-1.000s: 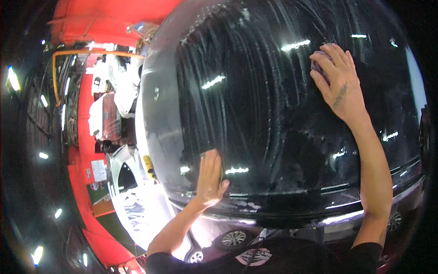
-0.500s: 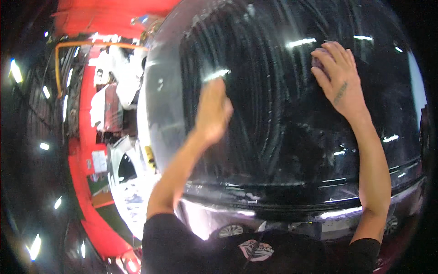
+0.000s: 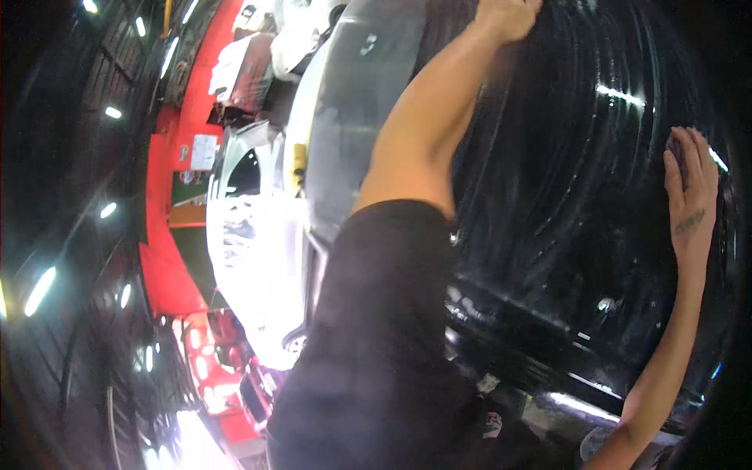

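Observation:
A large glossy black car panel (image 3: 564, 180) with pale curved smears spreads under both my hands. My left hand (image 3: 509, 16) is at the top edge of the picture, over the far part of the panel. Its fingers look curled, but they are partly cut off, and whatever they hold is hidden. Toward the right side, my right hand (image 3: 695, 184) presses on the panel with bent fingers over a dark purplish wad (image 3: 678, 149). Only a little of that wad shows beside the thumb and fingers, so I cannot tell whether it is cloth or sponge.
A grey panel strip (image 3: 352, 117) borders the black surface on the left, with a yellow object (image 3: 299, 166) by its edge. Beyond stand a white car body part (image 3: 254, 258) and a red wall (image 3: 160, 204). Bright reflections lie on the panel.
My view has swung, so the panel sits further right and the room's left side shows more. My left arm now stretches far forward; my right hand stays on the wad.

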Tool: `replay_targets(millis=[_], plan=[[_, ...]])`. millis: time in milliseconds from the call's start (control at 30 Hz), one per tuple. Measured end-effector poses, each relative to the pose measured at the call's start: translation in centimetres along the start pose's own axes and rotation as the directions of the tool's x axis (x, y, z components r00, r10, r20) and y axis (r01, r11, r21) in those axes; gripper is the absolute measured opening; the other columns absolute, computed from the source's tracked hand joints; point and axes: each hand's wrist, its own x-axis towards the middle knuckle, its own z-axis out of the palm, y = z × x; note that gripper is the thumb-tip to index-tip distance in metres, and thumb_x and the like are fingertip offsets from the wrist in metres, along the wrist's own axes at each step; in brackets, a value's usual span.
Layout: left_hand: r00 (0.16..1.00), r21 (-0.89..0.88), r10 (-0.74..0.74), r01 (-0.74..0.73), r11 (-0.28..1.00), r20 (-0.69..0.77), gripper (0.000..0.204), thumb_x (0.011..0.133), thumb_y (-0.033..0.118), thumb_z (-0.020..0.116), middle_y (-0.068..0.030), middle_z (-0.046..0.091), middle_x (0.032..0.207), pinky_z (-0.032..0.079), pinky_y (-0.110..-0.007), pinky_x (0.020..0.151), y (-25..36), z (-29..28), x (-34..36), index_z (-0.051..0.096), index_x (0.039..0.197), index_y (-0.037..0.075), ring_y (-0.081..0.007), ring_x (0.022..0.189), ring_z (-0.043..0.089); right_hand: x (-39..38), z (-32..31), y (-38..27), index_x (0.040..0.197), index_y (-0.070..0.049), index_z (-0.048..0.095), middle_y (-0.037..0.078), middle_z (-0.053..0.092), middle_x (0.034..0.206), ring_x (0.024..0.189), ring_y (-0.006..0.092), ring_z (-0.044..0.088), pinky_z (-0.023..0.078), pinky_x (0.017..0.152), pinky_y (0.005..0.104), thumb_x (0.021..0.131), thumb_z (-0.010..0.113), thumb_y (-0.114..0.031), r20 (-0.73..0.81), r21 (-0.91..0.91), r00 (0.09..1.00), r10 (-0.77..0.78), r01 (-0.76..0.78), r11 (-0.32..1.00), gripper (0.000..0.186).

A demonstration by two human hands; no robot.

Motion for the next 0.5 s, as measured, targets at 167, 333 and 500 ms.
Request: replay_targets(millis=[167, 333, 500], plan=[[0.870, -0.305, 0.140, 0.013, 0.952, 0.473, 0.078, 0.107, 0.039, 0.047, -0.0298, 0.019, 0.172, 0.012, -0.053, 0.133, 14.8, -21.3, -17.0, 0.023, 0.161, -0.011, -0.0428, 0.161, 0.015, 0.5, -1.2, 2.8, 0.144, -0.019, 0.063, 0.007, 0.053, 0.156, 0.148, 0.0285, 0.047, 0.037, 0.126, 0.0480, 0.109, 0.057, -0.034, -0.010, -0.077, 0.996, 0.086, -0.087, 0.993, 0.038], [0.770, -0.386, 0.293, -0.067, 0.920, 0.567, 0.080, 0.103, 0.039, 0.054, -0.0283, 0.019, 0.172, 0.009, -0.053, 0.133, 16.4, -25.2, -23.5, 0.026, 0.161, -0.010, -0.0422, 0.162, 0.016, 0.2, -1.3, 1.6, 0.143, -0.019, 0.064, 0.007, 0.055, 0.154, 0.147, 0.0282, 0.049, 0.035, 0.127, 0.0487, 0.109, 0.057, -0.034, -0.031, -0.172, 0.997, 0.064, -0.068, 0.983, 0.038], [0.901, -0.039, 0.343, -0.346, 0.938, 0.267, 0.056, 0.106, 0.035, 0.046, -0.0324, 0.047, 0.149, 0.032, -0.056, 0.121, 4.6, -10.1, -2.1, 0.048, 0.140, -0.009, -0.0490, 0.140, 0.044, 1.0, -1.3, -1.6, 0.142, -0.018, 0.065, 0.008, 0.056, 0.153, 0.145, 0.0279, 0.051, 0.038, 0.125, 0.0476, 0.109, 0.057, -0.033, -0.040, -0.082, 0.999, 0.036, -0.039, 0.996, 0.038]])
